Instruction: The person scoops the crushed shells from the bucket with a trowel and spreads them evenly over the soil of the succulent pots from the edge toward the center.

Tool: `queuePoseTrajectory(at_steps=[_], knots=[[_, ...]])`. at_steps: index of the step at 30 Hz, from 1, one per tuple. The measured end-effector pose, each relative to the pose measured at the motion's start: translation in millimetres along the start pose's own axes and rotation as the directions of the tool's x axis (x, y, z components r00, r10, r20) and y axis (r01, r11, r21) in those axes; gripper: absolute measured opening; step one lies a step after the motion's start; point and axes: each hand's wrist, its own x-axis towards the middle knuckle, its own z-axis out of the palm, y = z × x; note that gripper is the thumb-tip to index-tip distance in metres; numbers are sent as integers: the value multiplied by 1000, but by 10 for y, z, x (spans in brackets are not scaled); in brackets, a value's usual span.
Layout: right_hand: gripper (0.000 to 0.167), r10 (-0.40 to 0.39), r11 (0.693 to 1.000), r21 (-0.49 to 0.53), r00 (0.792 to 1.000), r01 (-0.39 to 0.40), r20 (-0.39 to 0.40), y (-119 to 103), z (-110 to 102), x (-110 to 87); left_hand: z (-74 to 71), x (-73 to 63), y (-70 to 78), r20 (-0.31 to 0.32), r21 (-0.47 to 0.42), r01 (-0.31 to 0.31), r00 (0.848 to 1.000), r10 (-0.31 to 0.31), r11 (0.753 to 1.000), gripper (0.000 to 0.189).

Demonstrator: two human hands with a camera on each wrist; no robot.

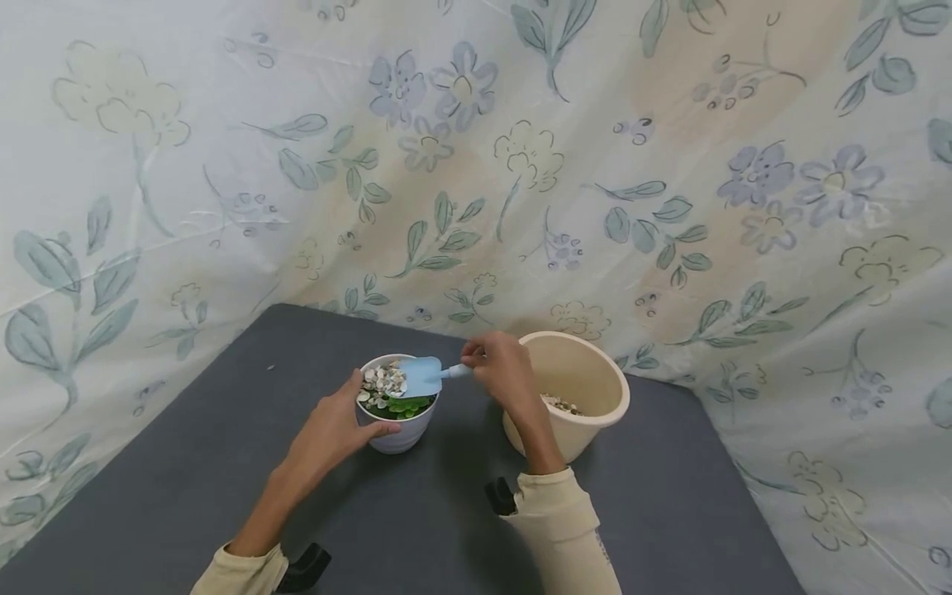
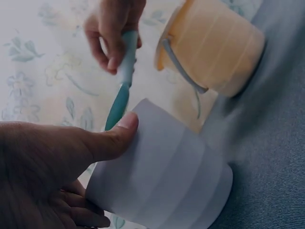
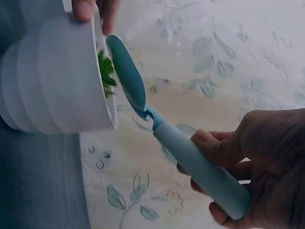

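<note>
A ridged white flower pot (image 1: 397, 438) stands on the dark tabletop, holding a green leafy plant (image 1: 409, 406) and pale shell-like pebbles (image 1: 374, 400). My left hand (image 1: 327, 430) grips the pot at its rim, thumb on the near side and fingers on the far side. Between the thumb and fingers of my right hand (image 1: 503, 372) is the handle of a light blue hand trowel (image 3: 195, 164). Its blade (image 1: 421, 378) is tilted over the pot's opening, with pebbles at its tip. In the right wrist view the blade's underside faces the camera and leaves (image 3: 106, 71) show beside it.
A cream bucket (image 1: 598, 372) stands to the right, partly behind my right forearm, with similar pebbles (image 1: 559, 404) at its bottom. The left wrist view shows its grey handle (image 2: 183, 69). Flowered cloth (image 1: 461, 207) hangs behind the grey tabletop (image 1: 416, 529).
</note>
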Motion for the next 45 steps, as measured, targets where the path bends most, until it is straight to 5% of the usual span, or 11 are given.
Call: queuePoseTrajectory(at_steps=[6, 16, 19, 23, 28, 32, 37, 42, 45], knots=[[4, -235, 959, -189, 966, 213, -104, -154, 101, 4, -22, 8, 0, -14, -28, -16, 1000, 16, 999, 117], [3, -498, 831, -387, 844, 399, -200, -180, 80, -41, -19, 35, 58, -27, 17, -33, 999, 33, 999, 115], [3, -526, 809, -421, 825, 410, -208, -172, 52, -62, -15, 50, 62, -16, 20, -40, 999, 40, 999, 116], [4, -511, 826, -414, 820, 384, -259, -111, -14, -115, -21, 80, 51, 14, 30, -43, 999, 42, 999, 118], [3, -426, 891, -339, 815, 302, -394, 60, -200, -237, -163, 202, -26, 102, 51, -87, 991, 82, 995, 118], [6, -337, 935, -274, 805, 226, -488, 225, -428, -348, -365, 342, -121, 209, 84, -153, 969, 133, 985, 116], [7, -207, 973, -204, 811, 110, -547, 495, -703, -492, -550, 502, -242, 334, 75, -262, 916, 223, 962, 111], [7, -139, 977, -212, 803, 16, -580, 812, -955, -657, -652, 647, -279, 444, 25, -317, 853, 273, 948, 109], [7, -128, 972, -236, 803, -16, -581, 977, -1079, -760, -718, 670, -199, 475, 24, -327, 835, 277, 945, 116]])
